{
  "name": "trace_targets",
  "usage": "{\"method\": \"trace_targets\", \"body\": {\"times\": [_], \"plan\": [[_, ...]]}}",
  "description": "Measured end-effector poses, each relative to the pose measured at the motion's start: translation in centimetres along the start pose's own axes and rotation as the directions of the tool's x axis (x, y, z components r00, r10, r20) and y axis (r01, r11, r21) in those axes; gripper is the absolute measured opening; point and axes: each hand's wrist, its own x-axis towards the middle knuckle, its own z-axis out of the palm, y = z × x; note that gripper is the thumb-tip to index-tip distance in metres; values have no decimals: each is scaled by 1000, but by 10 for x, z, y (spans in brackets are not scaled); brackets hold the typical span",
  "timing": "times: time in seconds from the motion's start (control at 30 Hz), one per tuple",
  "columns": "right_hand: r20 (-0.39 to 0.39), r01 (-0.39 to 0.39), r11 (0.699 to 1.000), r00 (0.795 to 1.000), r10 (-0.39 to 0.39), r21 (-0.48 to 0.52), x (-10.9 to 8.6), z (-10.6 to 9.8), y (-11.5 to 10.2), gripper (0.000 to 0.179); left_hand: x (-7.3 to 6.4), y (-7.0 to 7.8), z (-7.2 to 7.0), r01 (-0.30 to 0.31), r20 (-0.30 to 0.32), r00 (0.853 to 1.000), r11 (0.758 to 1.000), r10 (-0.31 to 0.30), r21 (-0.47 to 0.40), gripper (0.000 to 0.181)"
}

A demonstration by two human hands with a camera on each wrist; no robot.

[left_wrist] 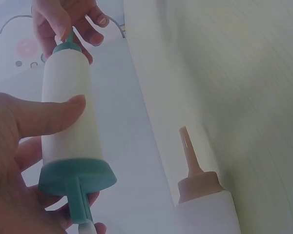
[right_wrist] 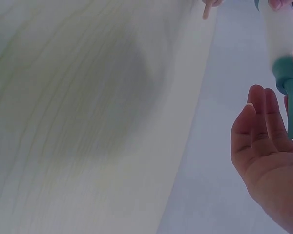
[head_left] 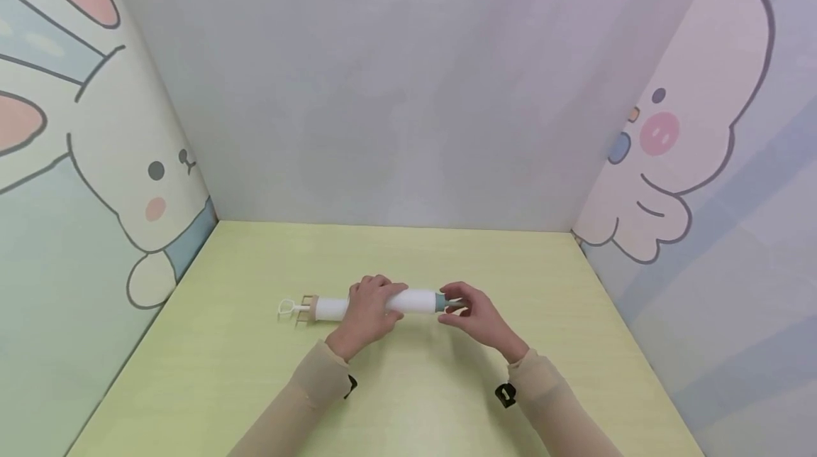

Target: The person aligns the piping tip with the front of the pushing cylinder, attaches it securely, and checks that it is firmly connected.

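Note:
My left hand [head_left: 370, 308] grips a white syringe-like tube [head_left: 415, 301] with teal ends, held level above the table. In the left wrist view, the thumb lies across its white barrel [left_wrist: 68, 80], above a teal flange [left_wrist: 78, 175]. My right hand [head_left: 475, 315] is cupped around the thin teal nozzle [right_wrist: 292, 109], fingers loosely curved and spread; whether a fingertip touches it I cannot tell. Below lies a similar white tube with beige ends [head_left: 330, 309], a white ring handle [head_left: 286, 308] at its left. My left hand hides part of it in the head view.
Both tubes are over a pale yellow-green wood-grain table [head_left: 255, 386]. A plain grey panel [head_left: 396, 88] stands behind it. Side panels with a cartoon rabbit [head_left: 128, 180] and a white cartoon figure [head_left: 702, 88] flank the table.

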Motion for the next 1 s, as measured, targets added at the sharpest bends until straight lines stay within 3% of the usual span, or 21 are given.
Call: {"method": "trace_targets", "body": {"times": [0.13,0.37,0.5,0.7,0.9,1.0], "plan": [[2,17,1000,1000,-17,10,0,2,-1,38,-1,0,1,-8,-6,1000,1000,8,-8,45],[38,18,1000,999,-17,-9,-3,-1,-41,30,-2,1,1,-9,-13,1000,1000,9,1,45],[52,10,1000,999,-10,-9,-3,-1,-42,26,-3,1,2,-7,-17,1000,1000,7,-7,45],[74,-63,998,995,65,-32,-4,0,-45,23,-3,1,1,-8,-14,1000,1000,8,-10,46],[59,-114,990,991,119,-80,-5,-3,-44,28,-2,3,-2,-32,-4,999,999,32,9,45],[39,-102,992,994,105,-69,-4,-5,-43,31,-1,3,-2,-38,-5,999,999,38,22,45]]}}
